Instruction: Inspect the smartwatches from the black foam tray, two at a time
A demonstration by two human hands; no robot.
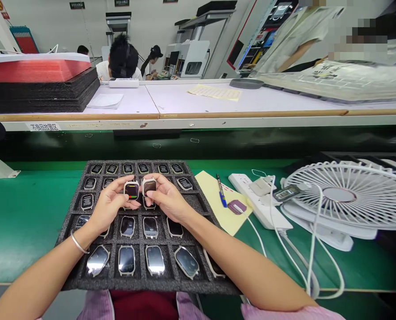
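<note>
My left hand (113, 198) is closed on a smartwatch case (132, 190) whose lit screen shows red and green marks at its lower edge. Close beside it, my right hand (167, 195) grips a second smartwatch case (149, 186), its dark screen partly under my thumb. Both are held above a dark foam tray (114, 283) divided into compartments. Several more watch cases lie in it, among them one with a glossy dark screen (155, 260). Cases in the back rows show lines of white text, such as this watch (87, 201). My hands and forearms hide some compartments.
Right of the tray lie a yellow sheet (203, 189), a blue marker (222, 193), a purple charging pad (237, 207), a white power strip (261, 206) with cables and a white fan (339, 194). A raised shelf (171, 100) with foam sheets (34, 89) runs behind. People are beyond it.
</note>
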